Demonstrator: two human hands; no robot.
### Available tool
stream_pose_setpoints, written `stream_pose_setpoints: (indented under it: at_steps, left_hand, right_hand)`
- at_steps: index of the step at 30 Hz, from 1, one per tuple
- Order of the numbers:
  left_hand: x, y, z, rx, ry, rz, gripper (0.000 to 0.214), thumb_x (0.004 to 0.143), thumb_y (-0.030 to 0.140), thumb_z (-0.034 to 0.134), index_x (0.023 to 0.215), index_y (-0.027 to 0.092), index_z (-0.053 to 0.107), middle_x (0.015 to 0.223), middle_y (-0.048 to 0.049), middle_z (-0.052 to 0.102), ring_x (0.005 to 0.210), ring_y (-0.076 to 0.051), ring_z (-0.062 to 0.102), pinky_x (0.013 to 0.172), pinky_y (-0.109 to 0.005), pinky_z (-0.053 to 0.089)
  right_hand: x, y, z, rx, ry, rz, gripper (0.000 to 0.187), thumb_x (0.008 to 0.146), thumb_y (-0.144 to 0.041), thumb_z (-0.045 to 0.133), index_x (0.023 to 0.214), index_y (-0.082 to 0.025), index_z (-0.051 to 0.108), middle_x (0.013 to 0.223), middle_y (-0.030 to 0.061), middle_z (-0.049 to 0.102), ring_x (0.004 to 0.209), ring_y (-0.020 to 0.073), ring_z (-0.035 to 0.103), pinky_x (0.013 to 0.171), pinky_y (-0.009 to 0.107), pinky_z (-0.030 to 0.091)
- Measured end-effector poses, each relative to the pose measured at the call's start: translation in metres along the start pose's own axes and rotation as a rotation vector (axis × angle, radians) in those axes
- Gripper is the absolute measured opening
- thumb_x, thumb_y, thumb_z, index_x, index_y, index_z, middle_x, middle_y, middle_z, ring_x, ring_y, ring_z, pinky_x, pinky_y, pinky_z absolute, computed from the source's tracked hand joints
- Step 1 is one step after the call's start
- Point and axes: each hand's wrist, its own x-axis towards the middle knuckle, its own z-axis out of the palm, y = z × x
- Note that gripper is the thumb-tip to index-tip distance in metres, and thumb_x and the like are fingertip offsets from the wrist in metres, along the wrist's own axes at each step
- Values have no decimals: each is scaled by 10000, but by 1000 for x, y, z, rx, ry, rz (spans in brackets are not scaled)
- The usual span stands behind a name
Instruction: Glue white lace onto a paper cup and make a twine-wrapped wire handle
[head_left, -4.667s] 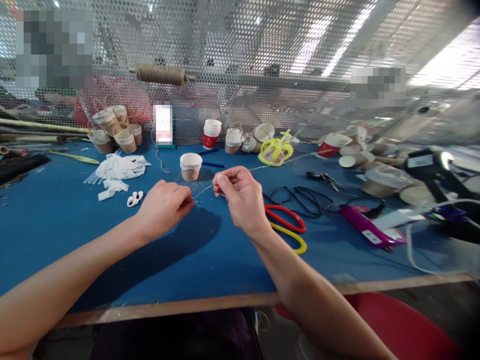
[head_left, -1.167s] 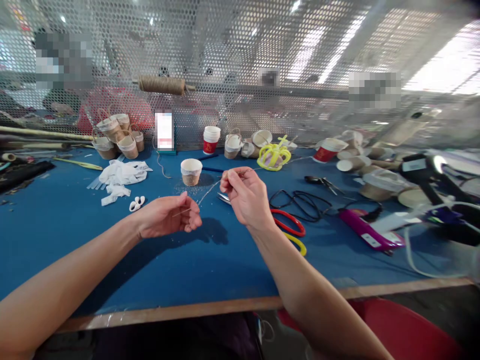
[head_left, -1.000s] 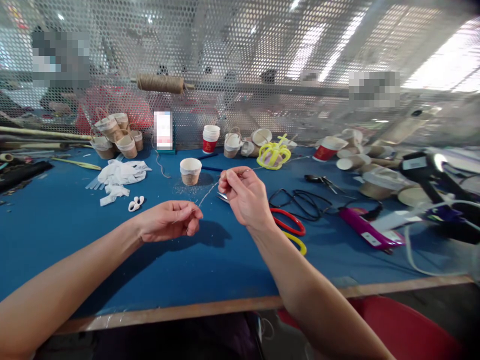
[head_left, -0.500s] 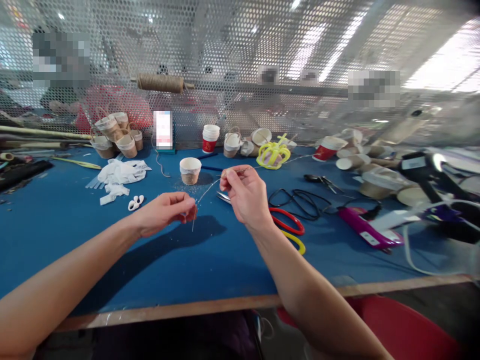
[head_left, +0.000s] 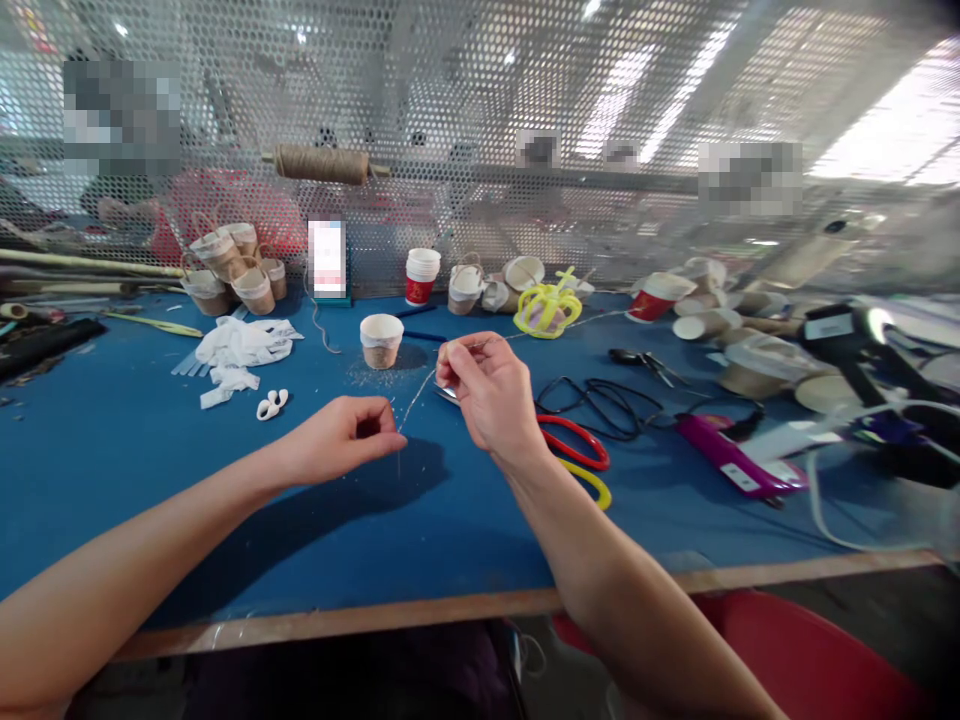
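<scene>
A thin pale twine (head_left: 417, 396) runs between my two hands above the blue table. My left hand (head_left: 349, 437) pinches it near its lower end, thumb against forefinger, and a short tail hangs below the fingertips. Higher and to the right, my right hand (head_left: 486, 388) grips the same twine between thumb and fingers. Past my right hand the twine seems to trail off toward the back right. Beneath my right wrist lie scissors (head_left: 577, 443) with one red and one yellow handle loop, their blades partly hidden. Just behind my hands stands a small burlap-wrapped cup (head_left: 381, 342) with a white rim.
A twine spool (head_left: 322, 164) hangs on the perforated metal screen. Several wrapped cups (head_left: 253, 290) are stacked back left, near white cloth scraps (head_left: 247, 345). To the right lie a yellow pipe-cleaner piece (head_left: 549, 308), a black cable (head_left: 600, 405) and a purple glue gun (head_left: 739, 458).
My left hand has moved slightly right and down along the twine, its fingers now in a rounder pinch. My right hand has barely shifted.
</scene>
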Motion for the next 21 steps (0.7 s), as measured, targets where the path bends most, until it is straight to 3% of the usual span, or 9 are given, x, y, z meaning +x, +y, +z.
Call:
stream_pose_setpoints:
  at_steps: [2, 4, 6, 10, 13, 17, 21]
  left_hand:
    - [2, 3, 1, 360, 208, 49, 209, 707, 208, 609, 559, 175, 466, 572, 22, 431, 577, -122, 361, 590, -274, 272]
    - [3, 3, 1, 415, 272, 36, 197, 703, 198, 606, 559, 175, 473, 565, 20, 438, 578, -125, 370, 591, -278, 273]
    - [3, 1, -1, 157, 173, -51, 187, 720, 262, 611, 606, 170, 496, 577, 21, 473, 565, -114, 396, 580, -269, 291]
    - [4, -8, -10, -656, -149, -208, 346, 718, 496, 601, 724, 157, 532, 674, -11, 589, 622, -121, 525, 625, -275, 372]
    - [4, -14, -12, -875, -221, -215, 397, 673, 516, 649, 785, 144, 568, 690, -34, 636, 651, -135, 576, 653, -281, 402]
    - [3, -15, -6, -819, -37, -184, 281, 609, 300, 766, 699, 129, 562, 631, -9, 629, 600, -96, 559, 617, -237, 398]
    - [4, -13, 1, -739, 151, -189, 271, 604, 259, 759, 622, 134, 519, 598, 10, 613, 537, -68, 519, 570, -217, 379]
  right_hand:
    - [0, 4, -1, -91, 15, -47, 91, 753, -211, 602, 723, -182, 521, 632, -30, 581, 538, 71, 511, 508, 233, 415]
    - [1, 5, -2, -121, 18, -74, 80, 765, -210, 590, 731, -181, 523, 639, -26, 584, 539, 74, 512, 511, 238, 417]
    - [3, 4, -2, -69, 26, -78, 82, 759, -201, 590, 724, -182, 518, 648, -27, 579, 550, 75, 511, 515, 238, 417]
    - [5, -2, -1, 57, 48, -62, 100, 734, -189, 604, 704, -181, 510, 645, -33, 565, 559, 70, 507, 510, 228, 403]
    - [6, -3, -1, 74, 52, -64, 110, 723, -199, 615, 699, -180, 509, 637, -36, 568, 550, 68, 507, 501, 225, 397]
    - [6, 0, -2, 64, 65, -72, 109, 718, -199, 617, 702, -185, 510, 630, -42, 570, 543, 66, 504, 496, 225, 393]
    - [7, 0, -2, 45, 84, -93, 95, 726, -180, 606, 696, -180, 516, 621, -40, 570, 538, 66, 507, 497, 226, 398]
